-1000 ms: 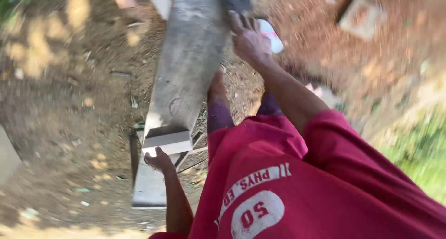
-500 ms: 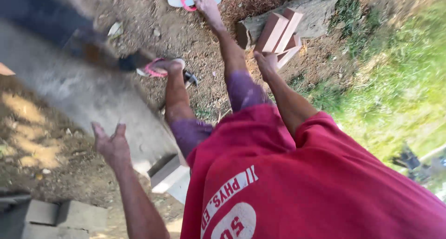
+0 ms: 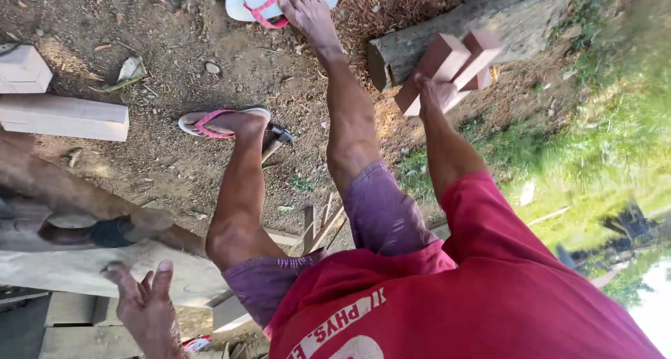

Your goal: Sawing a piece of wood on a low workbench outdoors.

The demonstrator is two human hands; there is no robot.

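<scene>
My right hand (image 3: 432, 93) reaches out to the right and closes on a reddish-brown block (image 3: 437, 64), one of a few such blocks (image 3: 482, 55) leaning against a grey log (image 3: 503, 13). At the lower left, my left hand (image 3: 143, 304) is spread wide and holds nothing, hovering just above a pale wooden plank (image 3: 70, 269). My legs stand between them, in white flip-flops with pink straps (image 3: 210, 121) on bare dirt. A red shirt fills the lower right.
Two pale timber offcuts (image 3: 66, 118) lie at the left edge. A dark tool head (image 3: 277, 137) rests by my near foot. Thin sticks (image 3: 318, 223) lie under my legs. Grass (image 3: 594, 135) borders the dirt on the right.
The view has swung down and closer. My right hand has reached the reddish blocks and closed on one. My left hand has dropped lower, still spread.
</scene>
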